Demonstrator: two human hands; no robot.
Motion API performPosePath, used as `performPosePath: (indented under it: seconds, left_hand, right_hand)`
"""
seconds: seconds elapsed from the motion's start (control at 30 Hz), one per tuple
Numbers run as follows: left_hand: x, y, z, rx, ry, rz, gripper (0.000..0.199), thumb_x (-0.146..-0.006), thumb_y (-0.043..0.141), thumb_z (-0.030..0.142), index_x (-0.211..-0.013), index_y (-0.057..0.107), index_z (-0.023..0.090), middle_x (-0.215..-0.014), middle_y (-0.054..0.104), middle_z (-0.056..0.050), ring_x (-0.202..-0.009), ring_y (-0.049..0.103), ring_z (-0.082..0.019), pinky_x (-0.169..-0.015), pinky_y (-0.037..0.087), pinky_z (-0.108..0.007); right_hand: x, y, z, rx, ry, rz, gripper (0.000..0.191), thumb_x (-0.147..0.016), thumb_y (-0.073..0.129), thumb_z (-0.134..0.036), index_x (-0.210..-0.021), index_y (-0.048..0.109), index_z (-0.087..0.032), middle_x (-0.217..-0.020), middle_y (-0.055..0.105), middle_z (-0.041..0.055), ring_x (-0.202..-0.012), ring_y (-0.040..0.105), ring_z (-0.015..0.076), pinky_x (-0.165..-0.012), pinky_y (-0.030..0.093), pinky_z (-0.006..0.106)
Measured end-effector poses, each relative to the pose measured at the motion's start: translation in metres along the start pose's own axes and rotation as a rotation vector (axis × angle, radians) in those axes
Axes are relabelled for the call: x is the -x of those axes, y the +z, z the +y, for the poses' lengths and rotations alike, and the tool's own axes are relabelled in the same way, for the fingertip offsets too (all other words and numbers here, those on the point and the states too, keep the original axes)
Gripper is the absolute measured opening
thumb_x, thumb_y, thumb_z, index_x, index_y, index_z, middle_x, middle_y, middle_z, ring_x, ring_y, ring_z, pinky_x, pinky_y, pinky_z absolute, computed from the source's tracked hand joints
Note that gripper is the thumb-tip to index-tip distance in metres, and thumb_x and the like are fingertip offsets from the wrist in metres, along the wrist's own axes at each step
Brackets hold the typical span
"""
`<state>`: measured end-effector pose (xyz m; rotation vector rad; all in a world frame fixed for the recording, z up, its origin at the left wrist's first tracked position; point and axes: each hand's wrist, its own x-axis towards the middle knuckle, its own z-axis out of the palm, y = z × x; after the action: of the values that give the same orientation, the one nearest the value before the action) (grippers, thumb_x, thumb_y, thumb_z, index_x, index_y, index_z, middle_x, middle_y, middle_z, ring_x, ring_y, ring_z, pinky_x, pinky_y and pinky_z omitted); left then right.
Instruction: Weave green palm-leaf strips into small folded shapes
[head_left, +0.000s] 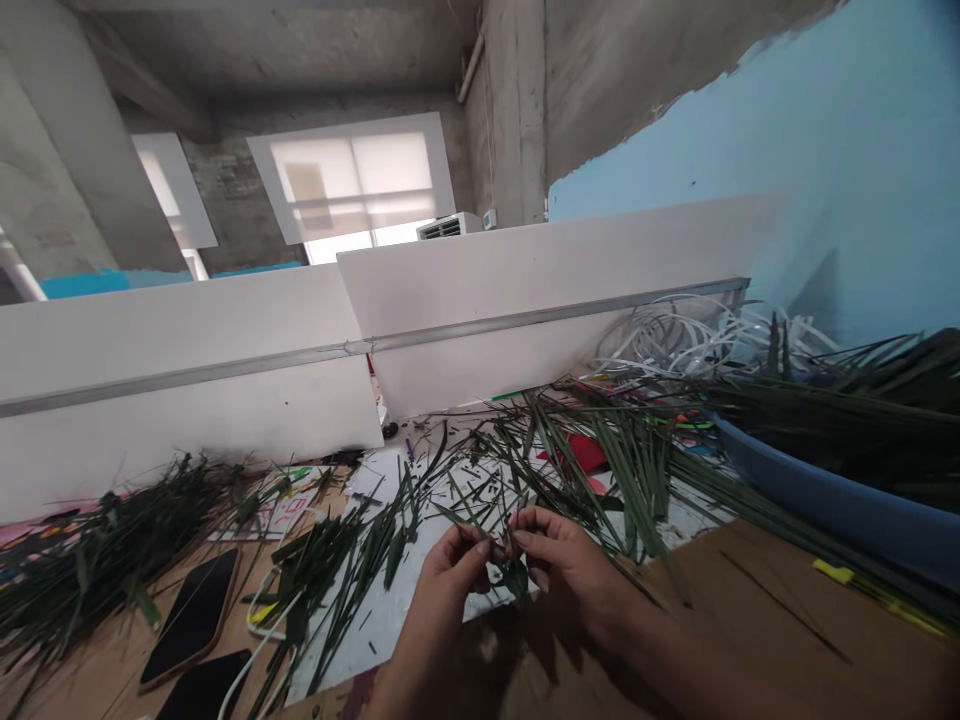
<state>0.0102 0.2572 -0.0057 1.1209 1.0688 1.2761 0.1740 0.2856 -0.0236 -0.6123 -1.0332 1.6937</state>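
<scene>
Pinching a green leaf piece (514, 580), the left hand (454, 568) and right hand (561, 556) partly hide its middle.

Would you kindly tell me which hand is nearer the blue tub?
Right: the right hand is to the left of the blue tub; the left hand is farther left.

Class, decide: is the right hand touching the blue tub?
Apart: the head view shows bare brown surface between the right hand and the blue tub.

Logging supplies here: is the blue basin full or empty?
Full, apparently: the blue basin has dark leaves heaped above its rim.
</scene>
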Motion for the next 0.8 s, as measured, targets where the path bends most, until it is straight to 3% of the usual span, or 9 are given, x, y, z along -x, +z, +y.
performPosePath:
  seconds: [0.1, 0.2, 0.27, 0.37, 0.47, 0.57, 0.7, 0.8]
  left_hand:
    - [-0.001, 0.001, -0.002, 0.049, -0.010, 0.012, 0.024, -0.069, 0.078, 0.032, -0.080, 0.063, 0.017, -0.072, 0.063, -0.001, -0.059, 0.049, -0.011, -0.058, 0.036, -0.024]
    - [-0.003, 0.004, -0.003, 0.095, -0.040, 0.046, 0.038, -0.063, 0.081, 0.033, -0.091, 0.060, 0.019, -0.066, 0.062, 0.002, -0.058, 0.050, -0.012, -0.055, 0.033, -0.023]
    - [-0.004, 0.005, -0.002, 0.084, -0.049, 0.079, 0.045, -0.057, 0.084, 0.036, -0.090, 0.058, 0.020, -0.060, 0.059, 0.003, -0.054, 0.048, -0.012, -0.052, 0.031, -0.023]
    - [-0.004, 0.008, 0.001, 0.005, -0.031, 0.111, 0.039, -0.054, 0.085, 0.037, -0.078, 0.060, 0.019, -0.060, 0.056, 0.003, -0.054, 0.046, -0.012, -0.051, 0.030, -0.023]
    - [-0.001, 0.010, 0.004, -0.035, -0.018, 0.073, 0.030, -0.054, 0.082, 0.032, -0.070, 0.062, 0.018, -0.063, 0.057, 0.001, -0.057, 0.047, -0.013, -0.052, 0.032, -0.024]
    - [0.004, 0.013, 0.008, 0.009, -0.015, 0.044, 0.025, -0.054, 0.079, 0.026, -0.066, 0.059, 0.019, -0.063, 0.058, 0.001, -0.059, 0.049, -0.013, -0.053, 0.033, -0.024]
    - [0.010, 0.016, 0.016, 0.069, -0.007, 0.023, 0.024, -0.057, 0.077, 0.022, -0.071, 0.058, 0.020, -0.066, 0.060, 0.002, -0.062, 0.051, -0.013, -0.057, 0.037, -0.024]
    - [0.009, 0.015, 0.016, 0.078, -0.033, -0.013, 0.033, -0.054, 0.083, 0.025, -0.070, 0.055, 0.020, -0.063, 0.057, 0.003, -0.059, 0.050, -0.012, -0.058, 0.038, -0.024]
  right_hand:
    - [0.004, 0.005, -0.002, -0.029, 0.053, -0.024, 0.028, -0.068, 0.088, -0.034, -0.081, 0.069, -0.017, -0.075, 0.070, 0.0016, -0.066, 0.060, 0.0148, -0.064, 0.047, 0.025]
    - [0.007, 0.007, -0.004, 0.031, 0.067, -0.023, 0.030, -0.067, 0.088, -0.037, -0.080, 0.070, -0.017, -0.072, 0.068, 0.0009, -0.065, 0.058, 0.0149, -0.061, 0.044, 0.025]
    - [0.007, 0.007, -0.005, 0.131, 0.029, -0.006, 0.031, -0.068, 0.086, -0.040, -0.080, 0.070, -0.017, -0.071, 0.067, 0.0007, -0.064, 0.056, 0.0151, -0.059, 0.041, 0.025]
    - [0.007, 0.005, -0.006, 0.312, -0.116, 0.014, 0.026, -0.072, 0.082, -0.040, -0.080, 0.072, -0.018, -0.073, 0.064, 0.0013, -0.068, 0.055, 0.0169, -0.062, 0.040, 0.027]
    - [0.007, 0.003, -0.008, 0.474, -0.310, 0.010, 0.016, -0.077, 0.077, -0.035, -0.078, 0.073, -0.019, -0.092, 0.067, 0.0053, -0.087, 0.059, 0.0225, -0.075, 0.043, 0.031]
    - [0.009, 0.004, -0.010, 0.517, -0.307, -0.028, 0.012, -0.082, 0.070, -0.032, -0.082, 0.071, -0.020, -0.111, 0.067, 0.0072, -0.097, 0.059, 0.0244, -0.081, 0.043, 0.033]
    - [0.010, 0.005, -0.008, 0.481, -0.213, -0.072, 0.017, -0.083, 0.067, -0.036, -0.085, 0.067, -0.019, -0.081, 0.063, 0.0020, -0.076, 0.056, 0.0194, -0.069, 0.042, 0.030]
    - [0.007, 0.004, -0.007, 0.457, -0.196, -0.069, 0.023, -0.082, 0.069, -0.040, -0.083, 0.065, -0.018, -0.074, 0.059, 0.0001, -0.068, 0.053, 0.0170, -0.063, 0.041, 0.028]
